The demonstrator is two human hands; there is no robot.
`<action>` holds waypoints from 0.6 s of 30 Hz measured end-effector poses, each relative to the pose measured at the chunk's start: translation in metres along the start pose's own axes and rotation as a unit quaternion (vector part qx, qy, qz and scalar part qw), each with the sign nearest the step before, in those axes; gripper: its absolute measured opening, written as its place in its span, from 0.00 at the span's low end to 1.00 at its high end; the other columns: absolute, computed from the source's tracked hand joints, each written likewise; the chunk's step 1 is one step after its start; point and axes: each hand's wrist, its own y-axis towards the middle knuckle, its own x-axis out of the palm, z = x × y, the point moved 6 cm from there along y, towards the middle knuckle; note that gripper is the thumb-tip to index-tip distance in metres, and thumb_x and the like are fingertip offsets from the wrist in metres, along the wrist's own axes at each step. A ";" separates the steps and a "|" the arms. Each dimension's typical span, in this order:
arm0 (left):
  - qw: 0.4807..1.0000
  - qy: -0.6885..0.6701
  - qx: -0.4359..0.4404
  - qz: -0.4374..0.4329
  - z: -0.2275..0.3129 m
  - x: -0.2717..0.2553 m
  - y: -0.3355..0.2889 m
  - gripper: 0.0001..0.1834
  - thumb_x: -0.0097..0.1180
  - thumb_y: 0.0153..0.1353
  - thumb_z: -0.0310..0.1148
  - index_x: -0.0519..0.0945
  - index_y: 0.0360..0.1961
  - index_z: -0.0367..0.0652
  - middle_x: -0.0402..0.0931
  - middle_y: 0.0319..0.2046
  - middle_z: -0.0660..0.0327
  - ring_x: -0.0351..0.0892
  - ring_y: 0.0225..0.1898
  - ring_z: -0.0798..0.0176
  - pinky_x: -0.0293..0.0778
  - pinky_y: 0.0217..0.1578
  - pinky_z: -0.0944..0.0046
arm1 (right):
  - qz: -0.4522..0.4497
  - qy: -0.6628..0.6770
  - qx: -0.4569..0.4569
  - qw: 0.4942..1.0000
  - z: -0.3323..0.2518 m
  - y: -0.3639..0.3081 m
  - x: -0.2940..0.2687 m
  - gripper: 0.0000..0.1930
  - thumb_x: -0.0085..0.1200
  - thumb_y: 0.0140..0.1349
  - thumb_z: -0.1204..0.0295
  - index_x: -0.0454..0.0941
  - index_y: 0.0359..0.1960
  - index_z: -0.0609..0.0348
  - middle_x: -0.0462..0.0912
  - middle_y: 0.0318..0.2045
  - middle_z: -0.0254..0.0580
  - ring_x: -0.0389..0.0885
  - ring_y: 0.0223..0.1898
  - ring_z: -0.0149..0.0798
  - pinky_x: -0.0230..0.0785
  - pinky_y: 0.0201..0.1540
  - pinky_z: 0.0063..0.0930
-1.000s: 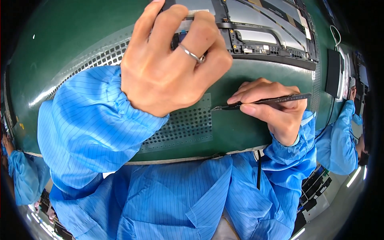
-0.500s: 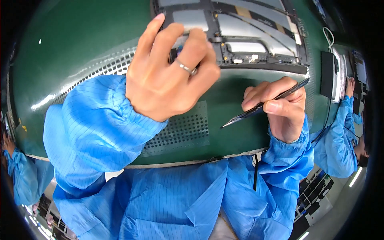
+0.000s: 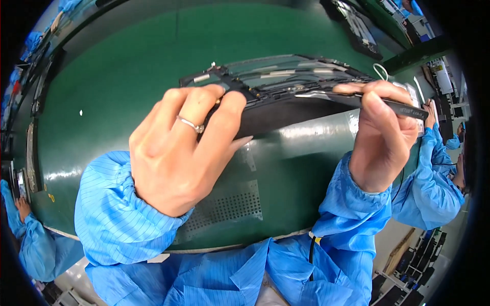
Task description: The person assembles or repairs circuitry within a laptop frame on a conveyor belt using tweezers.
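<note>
Around us: green matte worktop (image 3: 127, 92) with a perforated metal patch (image 3: 224, 206); a second dark opened device (image 3: 360, 25) far back right; co-workers' blue sleeves at the left edge (image 3: 30, 245) and right edge (image 3: 431, 188). We note the flat black opened electronic panel (image 3: 286, 99) tilted up off the worktop, between our hands. Left hand (image 3: 178, 148), ringed, fingers curled round the panel's near left edge. Right hand (image 3: 383, 127) closed round slim black tweezers (image 3: 388, 104), tip at the panel's top edge.
</note>
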 end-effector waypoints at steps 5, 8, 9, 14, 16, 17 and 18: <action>1.000 -0.008 -0.013 -0.010 -0.003 -0.002 0.007 0.24 0.60 0.31 0.20 0.70 0.35 0.33 0.70 0.31 0.51 0.71 0.32 0.52 0.69 0.31 0.62 | 0.016 -0.035 0.025 0.999 0.005 0.006 0.009 0.06 0.47 0.44 0.79 0.71 0.24 0.68 0.71 0.23 0.44 0.75 0.27 0.47 0.67 0.34 0.35; 0.999 -0.026 -0.030 -0.012 -0.006 -0.001 0.011 0.23 0.60 0.31 0.20 0.70 0.35 0.34 0.70 0.31 0.52 0.71 0.32 0.52 0.69 0.31 0.62 | 0.031 -0.026 0.031 0.999 0.006 0.009 0.012 0.06 0.47 0.43 0.78 0.71 0.24 0.68 0.71 0.22 0.45 0.76 0.26 0.47 0.67 0.29 0.31; 0.999 -0.025 -0.032 -0.011 -0.007 -0.001 0.013 0.23 0.60 0.31 0.20 0.70 0.35 0.34 0.70 0.31 0.52 0.71 0.32 0.52 0.69 0.31 0.62 | 0.029 -0.028 0.032 0.999 0.006 0.011 0.011 0.06 0.47 0.43 0.79 0.71 0.24 0.68 0.71 0.22 0.45 0.76 0.26 0.47 0.67 0.28 0.31; 0.999 -0.036 -0.030 -0.021 -0.006 -0.002 0.022 0.23 0.60 0.31 0.20 0.70 0.35 0.34 0.70 0.31 0.52 0.71 0.32 0.52 0.69 0.30 0.62 | 0.037 -0.039 0.032 0.998 0.005 0.016 0.008 0.06 0.47 0.43 0.79 0.71 0.24 0.69 0.71 0.21 0.45 0.76 0.26 0.46 0.66 0.29 0.30; 0.999 -0.038 -0.030 -0.020 -0.007 -0.001 0.023 0.24 0.60 0.31 0.20 0.70 0.35 0.34 0.70 0.31 0.52 0.71 0.32 0.52 0.69 0.30 0.62 | 0.030 -0.048 0.024 0.998 0.004 0.017 0.007 0.06 0.47 0.43 0.79 0.71 0.24 0.69 0.71 0.21 0.45 0.76 0.25 0.46 0.66 0.29 0.29; 0.999 -0.039 -0.028 -0.017 -0.006 -0.001 0.024 0.24 0.60 0.30 0.21 0.70 0.35 0.34 0.70 0.31 0.52 0.71 0.32 0.52 0.69 0.30 0.62 | 0.036 -0.051 0.025 0.998 0.004 0.018 0.005 0.06 0.47 0.43 0.78 0.71 0.24 0.69 0.71 0.21 0.45 0.76 0.26 0.46 0.65 0.29 0.29; 0.999 -0.040 -0.029 -0.017 -0.006 -0.001 0.025 0.24 0.60 0.30 0.21 0.70 0.35 0.34 0.70 0.31 0.52 0.71 0.32 0.52 0.69 0.30 0.62 | 0.042 -0.054 0.024 0.997 0.004 0.018 0.004 0.06 0.47 0.43 0.78 0.71 0.24 0.69 0.71 0.21 0.45 0.75 0.26 0.46 0.65 0.30 0.29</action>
